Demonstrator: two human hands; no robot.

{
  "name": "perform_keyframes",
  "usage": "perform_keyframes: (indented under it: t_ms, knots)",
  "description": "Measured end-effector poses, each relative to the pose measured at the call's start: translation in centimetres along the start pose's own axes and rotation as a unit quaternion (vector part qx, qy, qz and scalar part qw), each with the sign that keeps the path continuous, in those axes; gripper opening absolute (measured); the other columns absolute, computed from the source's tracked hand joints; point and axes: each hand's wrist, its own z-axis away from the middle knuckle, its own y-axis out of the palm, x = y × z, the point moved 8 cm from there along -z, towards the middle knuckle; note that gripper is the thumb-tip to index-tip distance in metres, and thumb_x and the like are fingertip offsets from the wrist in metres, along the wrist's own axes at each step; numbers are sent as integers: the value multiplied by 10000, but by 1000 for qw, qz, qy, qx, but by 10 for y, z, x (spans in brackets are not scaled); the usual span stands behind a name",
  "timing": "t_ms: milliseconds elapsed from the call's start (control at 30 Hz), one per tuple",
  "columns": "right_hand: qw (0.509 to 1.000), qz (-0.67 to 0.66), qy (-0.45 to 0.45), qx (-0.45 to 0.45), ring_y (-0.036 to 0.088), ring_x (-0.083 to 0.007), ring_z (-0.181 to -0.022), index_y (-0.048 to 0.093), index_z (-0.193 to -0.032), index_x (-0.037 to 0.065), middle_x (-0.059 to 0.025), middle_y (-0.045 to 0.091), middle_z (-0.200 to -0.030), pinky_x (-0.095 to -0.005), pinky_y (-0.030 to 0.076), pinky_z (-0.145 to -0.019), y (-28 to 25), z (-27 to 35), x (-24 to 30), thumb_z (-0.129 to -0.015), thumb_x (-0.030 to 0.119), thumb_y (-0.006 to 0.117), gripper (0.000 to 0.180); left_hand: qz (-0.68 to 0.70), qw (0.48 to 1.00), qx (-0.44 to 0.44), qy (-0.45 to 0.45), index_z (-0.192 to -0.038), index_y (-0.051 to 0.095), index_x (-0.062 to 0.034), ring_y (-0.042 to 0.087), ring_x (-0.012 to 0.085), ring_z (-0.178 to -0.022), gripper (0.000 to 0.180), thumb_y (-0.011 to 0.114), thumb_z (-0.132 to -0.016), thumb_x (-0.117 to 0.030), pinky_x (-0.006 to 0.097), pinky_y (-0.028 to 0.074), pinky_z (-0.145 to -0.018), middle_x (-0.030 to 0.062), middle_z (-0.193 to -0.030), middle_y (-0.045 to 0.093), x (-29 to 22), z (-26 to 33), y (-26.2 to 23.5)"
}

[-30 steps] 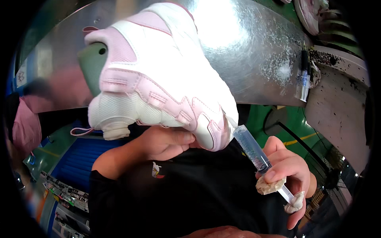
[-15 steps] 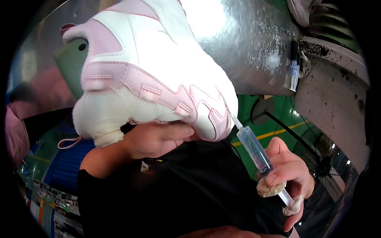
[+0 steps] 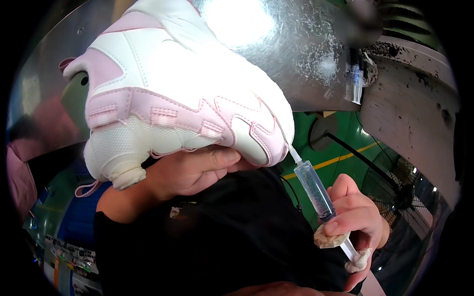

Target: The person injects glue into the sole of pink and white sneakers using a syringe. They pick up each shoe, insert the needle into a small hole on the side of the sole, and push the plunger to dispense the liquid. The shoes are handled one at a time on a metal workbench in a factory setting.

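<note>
Head view: we see left hand (image 3: pixel 195 170) cupped under pink-and-white sneaker (image 3: pixel 182 98), fingers closed on its underside, shoe held up, tilted, toe toward right. Right hand (image 3: pixel 353 222) wrapped around clear syringe (image 3: pixel 316 190), lump of pale putty-like residue (image 3: pixel 330 240) on fingertips. Needle tip touches seam where upper meets sole at toe. We judge injecting under way: barrel looks partly full, so more left; how much of seam done, we cannot tell.

- The pink-and-white sneaker (image 3: pixel 182 98) fills the upper middle, blocking any way up to the metal sheet (image 3: pixel 296 54) behind it.
- The syringe (image 3: pixel 316 190) closes the gap at the toe.
- Open room lies right of the syringe, over the green floor (image 3: pixel 345 143).
</note>
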Motion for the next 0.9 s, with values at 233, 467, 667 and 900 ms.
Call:
perform_keyframes:
  t_ms: [233,467,667,900]
  knots:
    - [998,63,-10,-25,386,-180,-748,602,-1077,67,-47,568,-901,-300,298,-669,2,6,5,-559,613,802,779,2,999,29,27,-1265,486,-15,516,253,-1177,329,486,-939,-56,388,418,-1015,135,-1242,547,4,-16,0]
    - [992,123,-14,20,373,-183,-757,574,-1123,71,-39,565,-904,-310,291,-690,6,9,7,-524,585,828,830,-10,997,68,33,-1292,475,-34,475,273,-1235,336,446,-959,-68,441,387,-1044,138,-1310,506,7,-28,0]
    - [980,172,-85,-58,377,-182,-760,538,-1162,95,-17,582,-896,-313,292,-667,10,24,-5,-543,562,821,826,31,998,57,24,-1251,515,-50,519,217,-1184,304,494,-961,-139,387,421,-1011,100,-1248,563,2,-39,12]
    - [916,271,-236,-181,380,-187,-697,581,-1113,75,-31,584,-928,-307,294,-608,25,12,-22,-615,580,774,735,23,996,69,52,-1211,552,-56,577,192,-1118,348,565,-930,-261,305,506,-900,86,-1187,599,-14,-52,31]
